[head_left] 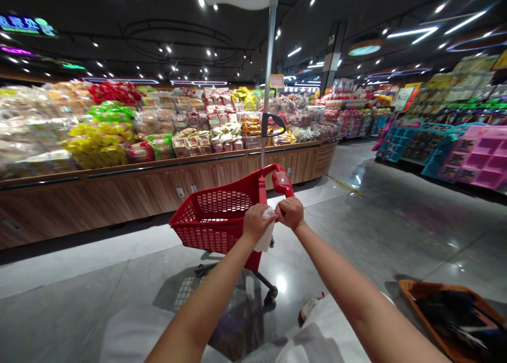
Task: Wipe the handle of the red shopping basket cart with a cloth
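A red plastic shopping cart [216, 236] stands in front of me, its perforated basket pointing left, with nothing seen inside. My left hand [256, 223] is closed on the cart's handle, holding a white tissue [264, 240] that hangs down from it. Beside it, my right hand [291, 212] wraps around the same red handle [285, 184], close to its corner. A metal pole [269, 62] with a grey hook [273, 126] rises behind the handle; where its foot is fixed I cannot make out.
A long wood-panelled counter [130, 194] piled with packaged snacks [190, 141] runs across the left and middle. To the right stand blue and pink display racks [473, 154]. An orange basket [415, 294] with dark items sits at lower right. Grey glossy floor [364, 220] lies between.
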A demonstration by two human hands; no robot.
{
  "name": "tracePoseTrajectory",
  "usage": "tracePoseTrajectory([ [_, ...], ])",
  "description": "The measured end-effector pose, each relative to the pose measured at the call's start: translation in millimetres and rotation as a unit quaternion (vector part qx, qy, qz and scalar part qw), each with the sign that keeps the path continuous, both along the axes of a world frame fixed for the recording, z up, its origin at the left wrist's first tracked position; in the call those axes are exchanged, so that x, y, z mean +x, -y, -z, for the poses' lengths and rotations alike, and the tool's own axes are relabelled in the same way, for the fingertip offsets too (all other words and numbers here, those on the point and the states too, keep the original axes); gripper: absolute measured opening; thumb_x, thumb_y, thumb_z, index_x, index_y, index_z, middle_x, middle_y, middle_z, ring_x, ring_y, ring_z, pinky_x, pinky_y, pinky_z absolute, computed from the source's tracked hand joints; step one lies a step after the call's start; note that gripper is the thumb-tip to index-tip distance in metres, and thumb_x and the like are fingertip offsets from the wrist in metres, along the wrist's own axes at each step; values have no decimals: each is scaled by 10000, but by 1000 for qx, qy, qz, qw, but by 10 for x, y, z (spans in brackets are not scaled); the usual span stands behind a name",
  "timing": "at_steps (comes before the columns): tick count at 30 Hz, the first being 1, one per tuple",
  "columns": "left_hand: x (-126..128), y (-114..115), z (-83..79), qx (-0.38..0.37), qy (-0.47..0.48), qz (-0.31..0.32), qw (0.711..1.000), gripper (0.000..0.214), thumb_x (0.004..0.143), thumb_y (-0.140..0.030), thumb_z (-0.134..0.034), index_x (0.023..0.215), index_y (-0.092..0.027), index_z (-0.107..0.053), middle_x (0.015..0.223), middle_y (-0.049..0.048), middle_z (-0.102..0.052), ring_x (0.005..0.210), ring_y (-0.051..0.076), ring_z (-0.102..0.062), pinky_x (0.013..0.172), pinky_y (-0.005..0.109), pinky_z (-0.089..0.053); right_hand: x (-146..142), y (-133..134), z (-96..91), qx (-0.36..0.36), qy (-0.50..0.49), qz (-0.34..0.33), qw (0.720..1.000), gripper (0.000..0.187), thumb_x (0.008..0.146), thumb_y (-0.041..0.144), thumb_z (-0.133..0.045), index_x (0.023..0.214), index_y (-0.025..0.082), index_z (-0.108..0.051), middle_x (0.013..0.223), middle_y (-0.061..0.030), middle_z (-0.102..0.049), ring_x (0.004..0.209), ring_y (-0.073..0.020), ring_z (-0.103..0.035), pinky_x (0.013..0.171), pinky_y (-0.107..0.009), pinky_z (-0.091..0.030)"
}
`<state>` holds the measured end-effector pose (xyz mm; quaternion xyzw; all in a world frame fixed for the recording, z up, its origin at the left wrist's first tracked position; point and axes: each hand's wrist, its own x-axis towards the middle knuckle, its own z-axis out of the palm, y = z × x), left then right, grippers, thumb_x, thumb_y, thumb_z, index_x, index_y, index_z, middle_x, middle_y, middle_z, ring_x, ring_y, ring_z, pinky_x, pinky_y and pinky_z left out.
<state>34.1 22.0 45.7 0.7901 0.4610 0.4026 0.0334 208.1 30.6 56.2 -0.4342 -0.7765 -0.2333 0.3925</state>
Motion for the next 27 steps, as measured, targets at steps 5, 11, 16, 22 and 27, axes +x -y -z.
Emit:
tracePoseTrajectory([
  [5,-65,-8,106,24,-33,16,999,337,813,-477,-592,1021,-214,-625,971,55,-654,944,220,-576,855,329,-426,47,-21,-8,2,8,-9,1000,241,791,210,-462,575,197,-567,575,-31,-585,590,-157,-474,664,-294,-332],
  [11,-828,-134,361,-36,-86,-95,991,267,796,-410,-632,960,-199,-629,964,50,-657,934,214,-569,837,317,-426,22,-48,-3,40,2,-27,999,239,770,197,-467,545,190,-550,540,-19,-567,555,-144,-453,637,-287,-315],
  [16,-809,-129,278,-72,-105,-125,984,252,817,-432,-594,895,-196,-633,925,40,-662,889,197,-573,803,300,-415,-11,-35,-16,55,-14,-16,998,233,758,195,-470,535,189,-536,524,-13,-549,539,-140,-431,627,-284,-304],
  [22,-85,11,53,-2,-71,-82,994,406,791,-562,-578,951,-191,-623,941,55,-655,919,210,-572,827,313,-413,27,-31,-28,51,-1,-14,999,246,772,200,-464,537,186,-536,524,-10,-539,549,-138,-432,630,-277,-299],
  [27,-290,-19,115,-27,-133,-52,989,356,803,-487,-603,1021,-205,-612,983,48,-650,937,206,-568,821,305,-417,165,-58,-27,24,28,-30,999,241,784,182,-451,572,180,-567,563,-17,-567,575,-138,-454,655,-270,-315],
])
